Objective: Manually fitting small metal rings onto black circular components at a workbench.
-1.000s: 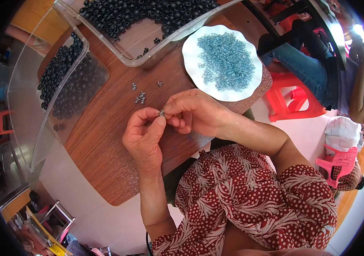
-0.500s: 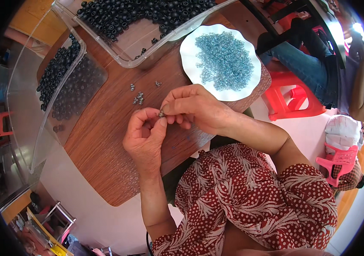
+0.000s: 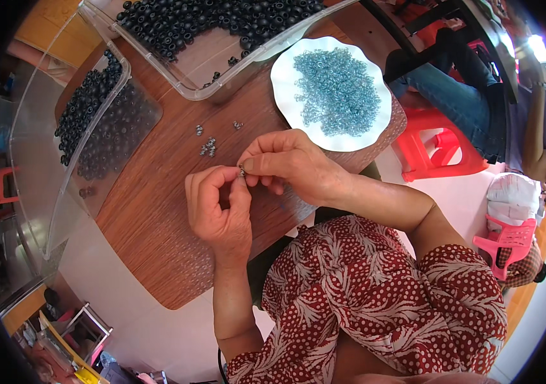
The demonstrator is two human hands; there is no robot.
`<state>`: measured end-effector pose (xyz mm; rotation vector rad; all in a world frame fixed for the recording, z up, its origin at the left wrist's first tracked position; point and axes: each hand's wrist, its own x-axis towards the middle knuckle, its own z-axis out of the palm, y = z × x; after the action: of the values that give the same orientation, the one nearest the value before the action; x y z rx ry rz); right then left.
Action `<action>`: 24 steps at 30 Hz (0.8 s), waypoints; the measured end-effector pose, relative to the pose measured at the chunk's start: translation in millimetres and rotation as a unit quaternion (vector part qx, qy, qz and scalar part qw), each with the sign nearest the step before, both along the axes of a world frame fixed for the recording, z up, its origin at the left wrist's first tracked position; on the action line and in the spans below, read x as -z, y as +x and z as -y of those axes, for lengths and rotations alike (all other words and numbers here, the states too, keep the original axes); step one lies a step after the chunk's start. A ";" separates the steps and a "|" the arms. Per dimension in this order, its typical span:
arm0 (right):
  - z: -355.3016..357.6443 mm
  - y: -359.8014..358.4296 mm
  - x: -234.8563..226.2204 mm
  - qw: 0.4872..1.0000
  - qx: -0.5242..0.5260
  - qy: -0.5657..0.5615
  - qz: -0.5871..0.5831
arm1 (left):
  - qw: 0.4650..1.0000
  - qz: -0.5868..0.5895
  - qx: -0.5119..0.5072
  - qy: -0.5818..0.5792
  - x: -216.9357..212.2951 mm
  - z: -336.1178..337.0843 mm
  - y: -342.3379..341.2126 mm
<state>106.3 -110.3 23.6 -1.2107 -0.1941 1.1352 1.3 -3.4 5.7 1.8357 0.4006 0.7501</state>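
Above the wooden table my left hand (image 3: 218,201) and my right hand (image 3: 295,165) meet at the fingertips. Thumb and forefinger of each are pinched on one small dark metallic piece (image 3: 241,171), mostly covered, its exact kind too small to tell. Beyond my hands lie several little coil-like metallic pieces (image 3: 208,147) in loose clusters on the tabletop. A white wavy-rimmed plate (image 3: 279,83) stands past my right hand, heaped with tiny translucent blue rings (image 3: 338,91).
A clear plastic bin (image 3: 199,95) at the far side holds black round parts with holes (image 3: 177,38). Another clear bin (image 3: 74,182) with similar parts is at the left. Red stool (image 3: 442,150) and a seated person's jeans (image 3: 455,96) are at the right.
My left hand has shifted slightly right, its fingers more arched around the pinch. My right hand stays nearly in place. The small piece remains between the fingertips.
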 end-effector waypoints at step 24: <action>4.5 4.2 9.2 0.809 -0.004 0.014 0.587 | 0.984 0.014 -0.009 0.176 3.1 -2.5 4.9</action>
<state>110.5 -114.8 14.4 -1.7463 -1.1447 0.2273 6.2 -0.9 2.5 2.1513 0.2775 0.9013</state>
